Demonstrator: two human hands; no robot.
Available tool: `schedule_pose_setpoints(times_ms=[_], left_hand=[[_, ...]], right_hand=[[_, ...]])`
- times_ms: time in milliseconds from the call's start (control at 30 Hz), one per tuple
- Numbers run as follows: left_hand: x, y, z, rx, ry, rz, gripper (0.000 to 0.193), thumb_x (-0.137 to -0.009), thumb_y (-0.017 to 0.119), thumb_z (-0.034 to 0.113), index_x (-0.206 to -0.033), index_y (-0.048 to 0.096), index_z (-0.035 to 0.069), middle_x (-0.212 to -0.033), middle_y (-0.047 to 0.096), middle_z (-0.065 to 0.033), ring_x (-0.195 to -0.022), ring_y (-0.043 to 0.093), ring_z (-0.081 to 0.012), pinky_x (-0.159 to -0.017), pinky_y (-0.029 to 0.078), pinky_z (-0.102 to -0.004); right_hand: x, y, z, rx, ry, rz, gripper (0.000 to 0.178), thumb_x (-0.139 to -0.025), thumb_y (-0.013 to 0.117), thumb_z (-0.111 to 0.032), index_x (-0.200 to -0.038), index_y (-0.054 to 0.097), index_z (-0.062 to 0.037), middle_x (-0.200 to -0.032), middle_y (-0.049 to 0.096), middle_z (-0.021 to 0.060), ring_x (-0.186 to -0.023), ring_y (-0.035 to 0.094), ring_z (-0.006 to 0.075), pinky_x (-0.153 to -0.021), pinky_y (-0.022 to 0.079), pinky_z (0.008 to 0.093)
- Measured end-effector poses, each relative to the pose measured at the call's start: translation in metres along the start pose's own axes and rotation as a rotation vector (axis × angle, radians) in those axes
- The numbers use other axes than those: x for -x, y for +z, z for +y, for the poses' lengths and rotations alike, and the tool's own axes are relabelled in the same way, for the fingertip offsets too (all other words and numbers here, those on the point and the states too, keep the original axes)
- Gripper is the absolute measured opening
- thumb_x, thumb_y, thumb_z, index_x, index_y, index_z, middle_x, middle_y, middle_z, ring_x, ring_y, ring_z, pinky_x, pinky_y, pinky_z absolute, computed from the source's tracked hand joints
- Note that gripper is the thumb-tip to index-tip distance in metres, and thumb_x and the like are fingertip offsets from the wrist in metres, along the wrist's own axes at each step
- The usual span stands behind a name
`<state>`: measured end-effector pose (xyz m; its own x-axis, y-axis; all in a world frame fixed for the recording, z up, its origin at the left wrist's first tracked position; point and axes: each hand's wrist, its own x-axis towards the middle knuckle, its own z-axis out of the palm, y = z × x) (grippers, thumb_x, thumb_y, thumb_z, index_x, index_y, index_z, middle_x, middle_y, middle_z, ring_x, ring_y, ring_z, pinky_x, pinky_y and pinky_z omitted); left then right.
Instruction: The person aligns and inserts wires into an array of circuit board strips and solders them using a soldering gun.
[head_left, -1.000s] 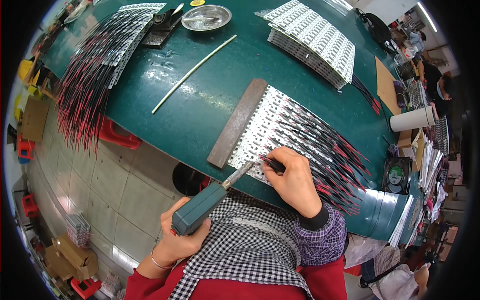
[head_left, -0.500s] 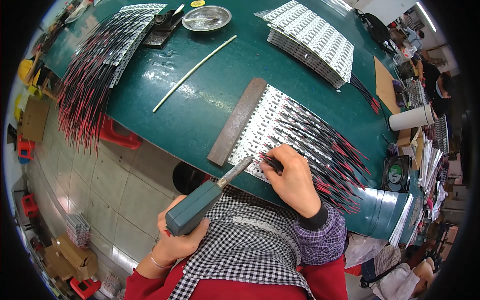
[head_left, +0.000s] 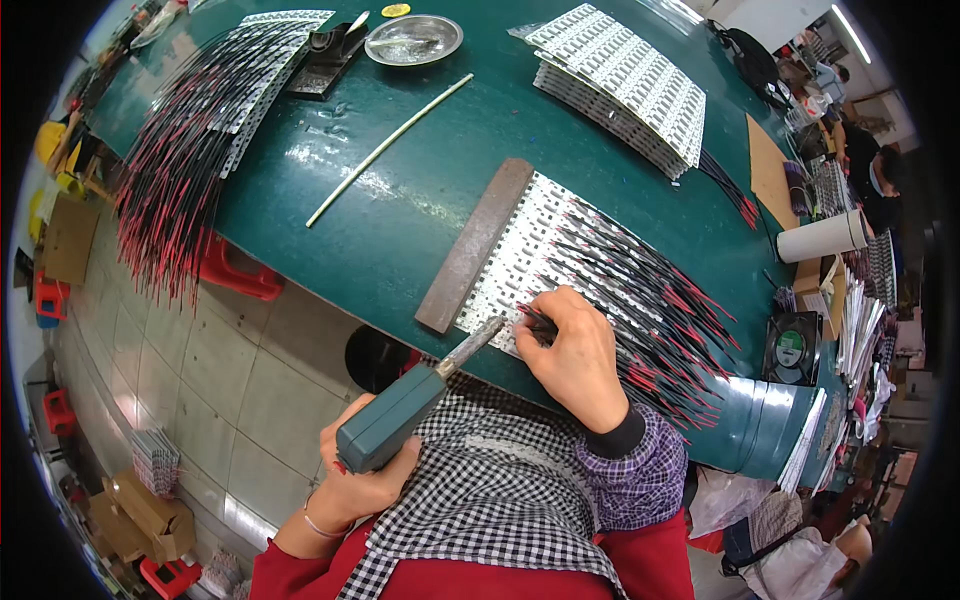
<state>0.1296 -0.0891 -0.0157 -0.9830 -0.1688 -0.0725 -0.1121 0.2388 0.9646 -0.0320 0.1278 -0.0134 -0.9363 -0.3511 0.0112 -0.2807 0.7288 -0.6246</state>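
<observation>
My left hand (head_left: 360, 485) is closed round the dark green handle of a soldering iron (head_left: 392, 418). Its metal tip touches or nearly touches the near edge of a white circuit board panel (head_left: 512, 262). My right hand (head_left: 578, 362) pinches black wires (head_left: 538, 321) with red among them, at the panel's surface just right of the tip. Rows of black and red wires (head_left: 650, 285) fan out from the panel to the right. A brown bar (head_left: 475, 245) lies along the panel's left edge. My right fingers partly hide the wire ends.
On the green table (head_left: 400, 260) lie a pale thin stick (head_left: 390, 150), a metal dish (head_left: 413, 40) and a black iron stand (head_left: 328, 55). A wired panel pile (head_left: 180, 170) hangs over the left edge. White panels (head_left: 625, 85) are stacked at the back; a fan (head_left: 792, 348) stands at right.
My right hand has shifted slightly left toward the iron's tip, still pinching wires. The iron has moved only a little; the panel and bar stay in place.
</observation>
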Motion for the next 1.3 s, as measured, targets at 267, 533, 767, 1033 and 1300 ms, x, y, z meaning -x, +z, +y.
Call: schedule_pose_setpoints(times_ms=[267,533,767,1033,1300], left_hand=[[0.004,0.002,-0.007,0.047,0.049,0.111,0.029,-0.074,0.078,-0.002,-0.102,0.071,-0.004,-0.092,0.068,-0.0108,-0.075,0.066,-0.0179,-0.067,0.053,-0.0281],[0.011,0.000,-0.005,0.106,-0.019,0.174,0.035,-0.075,0.079,-0.001,-0.109,0.071,-0.004,-0.096,0.070,-0.0080,-0.080,0.066,-0.0151,-0.070,0.054,-0.0269],[0.013,-0.003,-0.008,0.082,-0.022,0.142,0.035,-0.075,0.077,-0.003,-0.110,0.070,-0.004,-0.098,0.070,-0.0089,-0.082,0.067,-0.0148,-0.072,0.054,-0.0269],[0.015,-0.003,-0.011,0.054,0.030,0.098,0.029,-0.074,0.076,-0.005,-0.103,0.070,-0.006,-0.098,0.069,-0.0117,-0.079,0.066,-0.0173,-0.069,0.053,-0.0283],[0.009,-0.003,0.001,-0.012,-0.009,0.016,0.025,-0.076,0.075,-0.007,-0.100,0.069,-0.007,-0.097,0.069,-0.0128,-0.082,0.069,-0.0173,-0.072,0.054,-0.0277]], right_hand=[[0.003,-0.015,0.001,-0.050,-0.070,-0.084,0.016,-0.085,0.071,-0.004,-0.099,0.064,0.0019,-0.092,0.056,0.0158,-0.083,0.062,0.0372,-0.072,0.050,0.0452],[0.014,-0.033,-0.011,-0.258,-0.124,0.066,0.022,-0.083,0.067,0.012,-0.104,0.066,0.0020,-0.092,0.061,0.0148,-0.082,0.065,0.0320,-0.073,0.052,0.0369],[0.021,-0.010,-0.002,-0.173,-0.025,-0.045,0.020,-0.077,0.072,0.005,-0.096,0.066,0.0007,-0.091,0.067,0.0161,-0.082,0.069,0.0352,-0.072,0.055,0.0414],[0.020,-0.005,-0.004,-0.082,0.006,-0.053,0.016,-0.079,0.072,-0.003,-0.094,0.066,-0.0003,-0.092,0.068,0.0157,-0.083,0.068,0.0375,-0.073,0.054,0.0437],[0.018,-0.001,-0.004,-0.056,-0.017,-0.031,0.016,-0.079,0.073,-0.004,-0.094,0.067,-0.0022,-0.087,0.064,0.0149,-0.080,0.066,0.0383,-0.070,0.051,0.0463]])
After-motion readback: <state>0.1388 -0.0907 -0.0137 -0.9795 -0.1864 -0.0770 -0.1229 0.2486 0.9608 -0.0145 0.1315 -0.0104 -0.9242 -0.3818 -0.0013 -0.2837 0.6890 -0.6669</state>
